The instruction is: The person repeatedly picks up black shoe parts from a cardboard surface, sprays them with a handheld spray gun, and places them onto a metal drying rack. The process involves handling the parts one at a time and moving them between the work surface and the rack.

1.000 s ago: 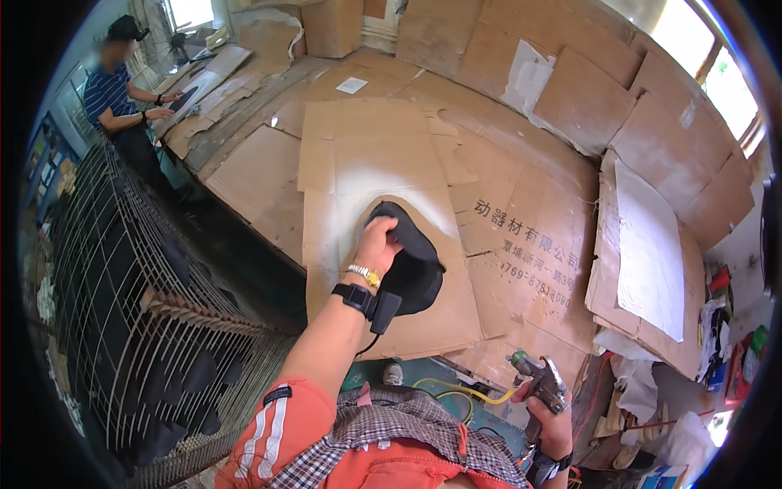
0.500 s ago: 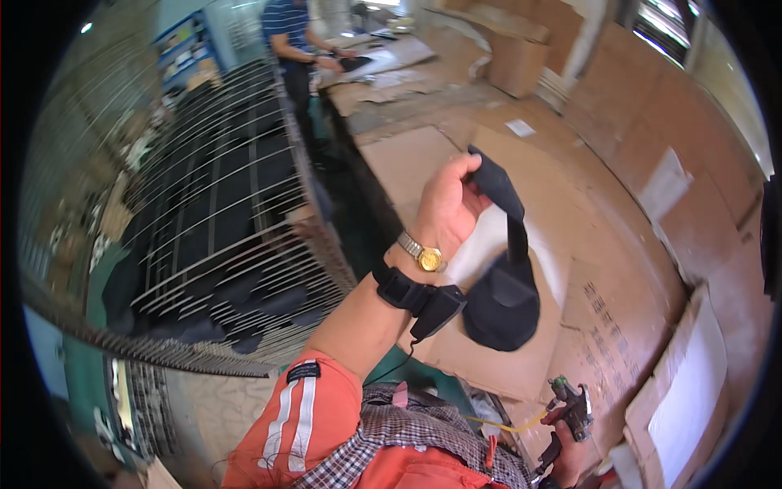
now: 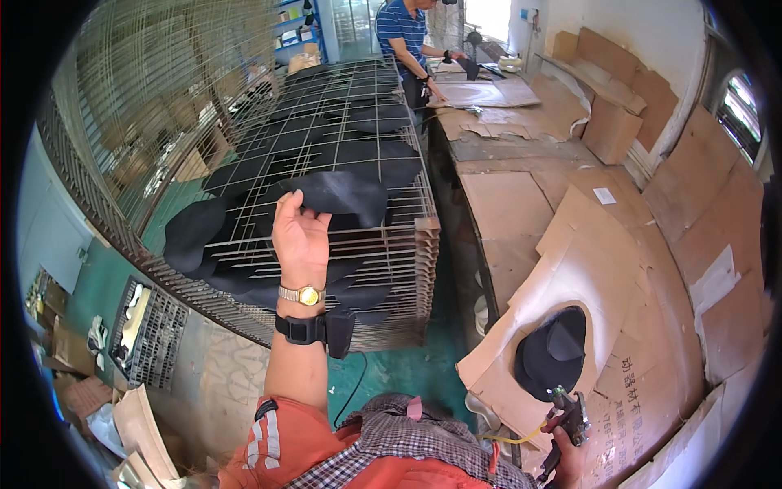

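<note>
My left hand pinches the near edge of a flat, curved black piece, like a shoe insole, just above the wire rack. I cannot make out whether the piece rests on the wires. Several similar black pieces lie on the rack. At the lower right, my right hand is closed around a metal spray gun with a thin yellow hose. Beyond the gun, overlapping black pieces sit on the cardboard sheet, inside a whitish patch.
Cardboard lines the bench and stands as panels along its right side. A co-worker in a blue striped shirt handles a dark piece at the far end. Another wire rack stands upright at left. Boxes and scraps lie lower left.
My left hand has carried a black piece leftward from above the cardboard to the wire rack. The view has turned left. My right hand keeps its hold on the spray gun.
</note>
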A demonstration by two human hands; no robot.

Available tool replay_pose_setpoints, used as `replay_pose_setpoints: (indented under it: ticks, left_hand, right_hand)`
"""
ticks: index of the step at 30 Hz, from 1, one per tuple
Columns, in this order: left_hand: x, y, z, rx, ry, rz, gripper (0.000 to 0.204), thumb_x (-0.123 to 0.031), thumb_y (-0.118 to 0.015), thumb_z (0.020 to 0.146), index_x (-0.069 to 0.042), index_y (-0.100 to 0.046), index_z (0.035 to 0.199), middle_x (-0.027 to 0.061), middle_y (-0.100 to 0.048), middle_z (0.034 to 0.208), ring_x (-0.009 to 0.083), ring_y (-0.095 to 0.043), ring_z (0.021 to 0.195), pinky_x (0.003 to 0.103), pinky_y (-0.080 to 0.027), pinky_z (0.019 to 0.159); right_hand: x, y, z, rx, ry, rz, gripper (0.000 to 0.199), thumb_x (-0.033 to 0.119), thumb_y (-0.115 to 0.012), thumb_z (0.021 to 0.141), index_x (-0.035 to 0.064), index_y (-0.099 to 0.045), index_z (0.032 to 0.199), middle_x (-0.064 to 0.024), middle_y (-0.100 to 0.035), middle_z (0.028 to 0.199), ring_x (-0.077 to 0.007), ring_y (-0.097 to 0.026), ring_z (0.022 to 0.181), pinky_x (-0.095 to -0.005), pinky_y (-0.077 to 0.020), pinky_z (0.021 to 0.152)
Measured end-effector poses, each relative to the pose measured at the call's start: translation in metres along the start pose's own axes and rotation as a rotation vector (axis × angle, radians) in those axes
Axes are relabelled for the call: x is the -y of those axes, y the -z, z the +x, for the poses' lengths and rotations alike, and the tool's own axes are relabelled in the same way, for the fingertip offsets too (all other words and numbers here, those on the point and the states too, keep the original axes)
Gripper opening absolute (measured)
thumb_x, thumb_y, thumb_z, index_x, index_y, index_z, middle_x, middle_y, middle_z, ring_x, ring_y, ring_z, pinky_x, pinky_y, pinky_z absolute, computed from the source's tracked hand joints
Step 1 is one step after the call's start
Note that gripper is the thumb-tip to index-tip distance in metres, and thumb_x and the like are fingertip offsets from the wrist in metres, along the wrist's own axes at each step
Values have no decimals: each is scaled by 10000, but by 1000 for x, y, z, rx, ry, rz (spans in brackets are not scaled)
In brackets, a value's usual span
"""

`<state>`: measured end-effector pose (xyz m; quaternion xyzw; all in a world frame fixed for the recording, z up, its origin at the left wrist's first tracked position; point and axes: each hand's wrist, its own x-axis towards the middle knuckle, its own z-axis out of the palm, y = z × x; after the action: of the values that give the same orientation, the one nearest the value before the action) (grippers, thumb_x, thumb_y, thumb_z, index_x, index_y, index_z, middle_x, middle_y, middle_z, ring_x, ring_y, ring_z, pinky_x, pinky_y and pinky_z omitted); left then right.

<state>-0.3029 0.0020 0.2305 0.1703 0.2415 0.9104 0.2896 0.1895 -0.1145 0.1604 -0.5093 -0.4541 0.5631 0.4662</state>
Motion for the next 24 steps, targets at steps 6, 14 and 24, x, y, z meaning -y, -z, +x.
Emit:
replay_pose_setpoints:
  ticks: [6, 14, 24]
  left_hand:
    - [-40, -51, 100, 102, 84, -40, 101, -89, -542, 880, -7, -553, 939, 113, -600, 938, 258, -569, 919, 447, -461, 865]
    - [-52, -53, 58, 82, -198, -74, 135, -101, -556, 891, -19, -526, 994, 89, -563, 1028, 217, -539, 966, 404, -455, 916]
    - [1, 37, -24, -83, -103, 257, 216, 62, -584, 795, -62, -466, 928, 84, -536, 867, 194, -575, 749, 356, -547, 762]
  right_hand:
    - [-19, -1, 12, 13, -17, 25, 343, 55, -609, 742, -26, -562, 1072, -105, -631, 879, -197, -614, 798, -327, -468, 776]
    - [-26, -11, 3, 44, -28, 8, 342, 55, -612, 741, -25, -568, 1070, -94, -637, 866, -189, -617, 826, -320, -469, 780]
    - [-26, 22, -30, -109, -25, -59, 406, 4, -661, 769, -1, -539, 1156, -57, -634, 912, -155, -620, 852, -311, -515, 792]
